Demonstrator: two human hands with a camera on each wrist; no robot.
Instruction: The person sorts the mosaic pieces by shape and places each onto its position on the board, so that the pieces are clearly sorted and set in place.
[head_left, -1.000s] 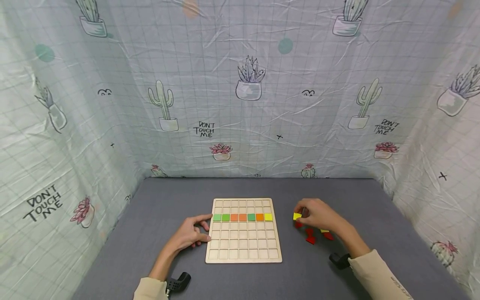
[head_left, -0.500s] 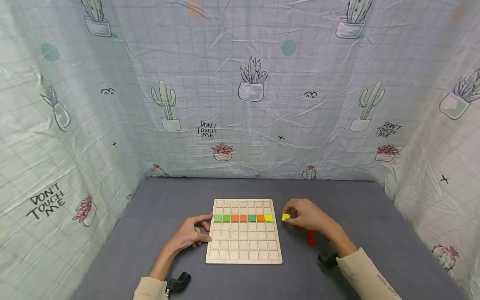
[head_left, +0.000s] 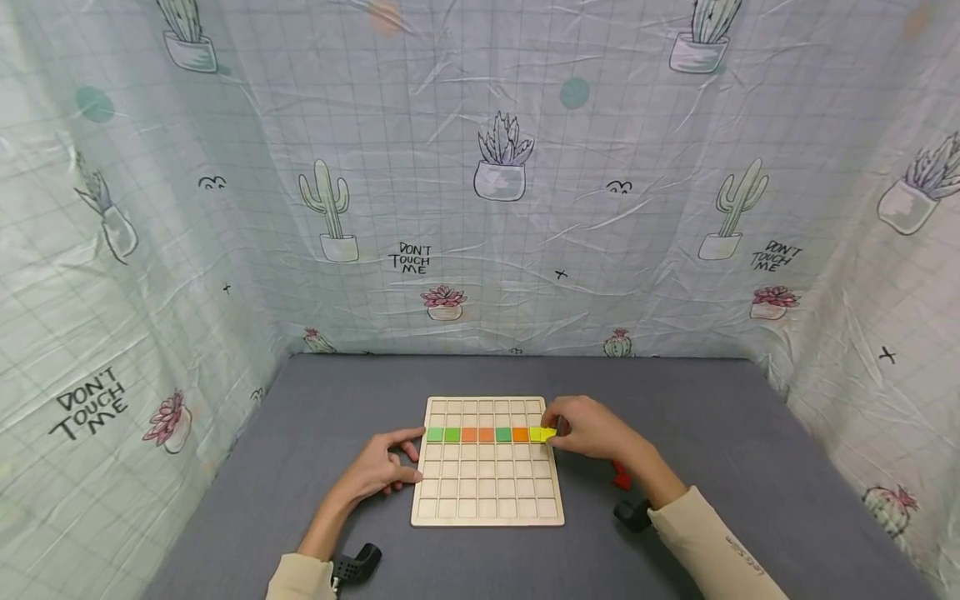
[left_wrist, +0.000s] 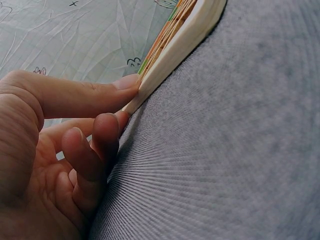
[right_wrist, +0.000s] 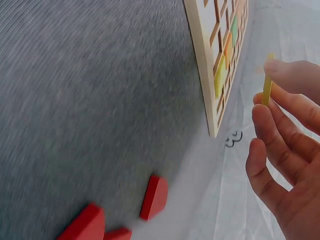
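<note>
Evidently the step in hand is the placing of a tile. Right hand (head_left: 587, 427): thumb and fingertips closed in a pinch on the loose yellow tile (right_wrist: 267, 89); the right wrist view shows this tile clear of the wooden board (head_left: 487, 507), and the head view puts it over the board's right rim. Left hand (head_left: 377, 464): thumb and forefinger spread apart, tips touching the board's left edge, nothing grasped; judged to be steadying it.

The board lies flat on the counter (head_left: 337, 400). One row carries a line of tiles, green at the left end, seated yellow tile (right_wrist: 220, 77) at the right end. Red pieces (right_wrist: 154, 198) lie on the counter to the right of the board, partly hidden by the right arm in the head view.

Next move, as judged: align the pinched tile with a bare cell, lower and release it. Which cell is intended cannot be told.
</note>
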